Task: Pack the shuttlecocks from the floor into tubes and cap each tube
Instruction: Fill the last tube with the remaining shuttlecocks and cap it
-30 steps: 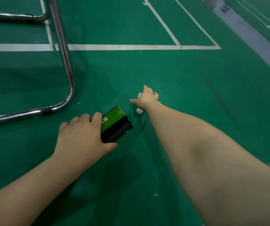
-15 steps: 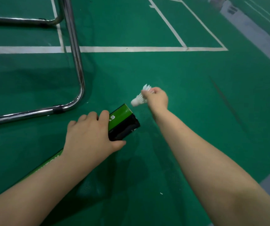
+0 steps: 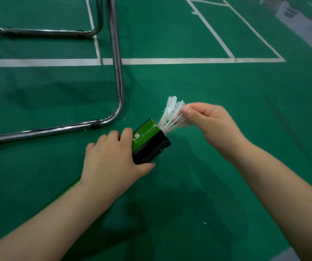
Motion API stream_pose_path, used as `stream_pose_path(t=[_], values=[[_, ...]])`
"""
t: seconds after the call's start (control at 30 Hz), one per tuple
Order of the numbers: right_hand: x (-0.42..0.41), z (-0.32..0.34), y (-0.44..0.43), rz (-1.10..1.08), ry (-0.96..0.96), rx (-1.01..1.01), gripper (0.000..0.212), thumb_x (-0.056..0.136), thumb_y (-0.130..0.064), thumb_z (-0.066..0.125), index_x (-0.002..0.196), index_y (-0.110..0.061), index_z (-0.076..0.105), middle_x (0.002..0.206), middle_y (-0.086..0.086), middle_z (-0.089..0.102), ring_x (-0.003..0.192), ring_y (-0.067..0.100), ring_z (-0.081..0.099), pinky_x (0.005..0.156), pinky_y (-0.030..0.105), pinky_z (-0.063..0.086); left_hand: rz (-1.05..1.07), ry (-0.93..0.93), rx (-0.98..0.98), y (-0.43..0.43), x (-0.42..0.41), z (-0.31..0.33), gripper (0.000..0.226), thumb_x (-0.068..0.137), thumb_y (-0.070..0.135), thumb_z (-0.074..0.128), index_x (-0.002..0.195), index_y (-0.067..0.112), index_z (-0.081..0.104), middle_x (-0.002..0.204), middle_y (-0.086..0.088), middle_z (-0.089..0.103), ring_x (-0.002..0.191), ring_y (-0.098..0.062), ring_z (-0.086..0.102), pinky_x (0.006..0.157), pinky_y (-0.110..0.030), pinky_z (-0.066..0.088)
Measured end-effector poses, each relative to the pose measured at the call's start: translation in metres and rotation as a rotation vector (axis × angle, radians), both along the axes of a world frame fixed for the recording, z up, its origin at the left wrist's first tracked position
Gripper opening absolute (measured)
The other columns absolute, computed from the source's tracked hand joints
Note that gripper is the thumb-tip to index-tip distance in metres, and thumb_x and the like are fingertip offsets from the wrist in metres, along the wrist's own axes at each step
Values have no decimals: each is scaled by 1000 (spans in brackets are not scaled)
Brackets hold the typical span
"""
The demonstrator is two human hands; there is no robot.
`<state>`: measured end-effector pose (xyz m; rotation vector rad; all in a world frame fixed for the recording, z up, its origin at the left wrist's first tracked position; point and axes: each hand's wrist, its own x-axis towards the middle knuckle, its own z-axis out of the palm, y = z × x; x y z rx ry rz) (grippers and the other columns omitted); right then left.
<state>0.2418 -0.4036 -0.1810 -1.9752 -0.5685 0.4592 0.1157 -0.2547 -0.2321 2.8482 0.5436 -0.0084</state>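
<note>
On the green court floor (image 3: 198, 87), my left hand (image 3: 110, 157) grips the green-and-black cardboard tube (image 3: 149, 142). My right hand (image 3: 208, 119) pinches a white feathered shuttlecock (image 3: 172, 117) at its open mouth.

White letters, partly hidden, reading "KS" stand on the green tube (image 3: 147, 131).

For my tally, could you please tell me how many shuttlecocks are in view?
1: the shuttlecock at the mouth of the tube, pinched by the right hand. Others may be hidden inside.
</note>
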Motion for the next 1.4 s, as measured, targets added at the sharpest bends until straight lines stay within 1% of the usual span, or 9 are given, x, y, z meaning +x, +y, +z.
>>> stream_pose_path(t=[0.13, 0.23, 0.43, 0.57, 0.7, 0.93, 1.07, 1.2, 1.4], values=[[-12, 10, 8, 250, 209, -127, 21, 88, -31, 53, 87, -21, 71, 90, -12, 71, 86, -3, 61, 87, 9, 42, 23, -36, -49, 4, -7, 8, 73, 60, 74, 46, 113, 24, 37, 99, 2, 48, 96, -23, 51, 80, -36, 40], [-10, 20, 8, 393, 299, -236, 37, 77, -59, 56, 92, -30, 74, 106, -12, 70, 106, 2, 60, 102, 24, 39, 31, -63, -76, 6, -15, 15, 73, 58, 75, 43, 111, 25, 37, 96, 5, 45, 94, -21, 49, 79, -36, 40], [-16, 37, 21, 708, 414, -171, 28, 77, -12, 63, 102, -21, 69, 108, -10, 68, 102, 0, 60, 86, 13, 44, 61, -183, -146, 14, -36, 24, 79, 53, 71, 49, 113, 19, 48, 93, -1, 54, 85, -27, 52, 70, -39, 44], [-25, 50, 38, 961, 430, -247, 42, 78, -4, 64, 117, -16, 58, 121, -2, 62, 113, 6, 55, 97, 20, 41, 62, -305, -153, 18, -49, 27, 73, 53, 70, 45, 103, 18, 53, 84, -1, 55, 75, -27, 54, 60, -37, 45], [-41, 57, 62, 1125, 306, -480, 35, 74, -14, 65, 104, -29, 57, 107, -19, 61, 105, -3, 55, 97, 18, 40, 41, -346, -152, 18, -61, 30, 72, 52, 70, 44, 105, 21, 42, 84, 0, 55, 74, -25, 55, 59, -38, 48], [-73, 69, 83, 961, 35, -611, 48, 59, -56, 64, 97, -27, 68, 102, -5, 69, 98, 12, 63, 92, 38, 50, 87, -371, -173, 32, -79, 39, 78, 52, 70, 42, 109, 17, 49, 88, -1, 55, 77, -26, 53, 61, -37, 45], [-95, 85, 93, 831, -50, -551, 22, 77, -47, 67, 78, -25, 67, 70, -14, 63, 68, 2, 58, 71, 24, 50, 99, -428, -201, 42, -90, 50, 65, 52, 59, 46, 103, 18, 50, 82, 2, 49, 72, -26, 49, 58, -34, 42], [-119, 106, 107, 755, -174, -511, 30, 78, -48, 60, 59, -26, 54, 60, -22, 51, 54, 1, 47, 54, 15, 38, 102, -448, -225, 55, -106, 67, 63, 52, 63, 47, 102, 24, 46, 82, 4, 49, 75, -23, 48, 61, -33, 41], [-155, 145, 120, 647, -301, -434, 35, 80, -43, 60, 77, -10, 65, 56, -8, 50, 51, 5, 42, 51, 23, 36, 75, -471, -205, 74, -134, 113, 73, 53, 71, 48, 111, 27, 42, 94, 6, 50, 88, -18, 47, 69, -32, 37]])
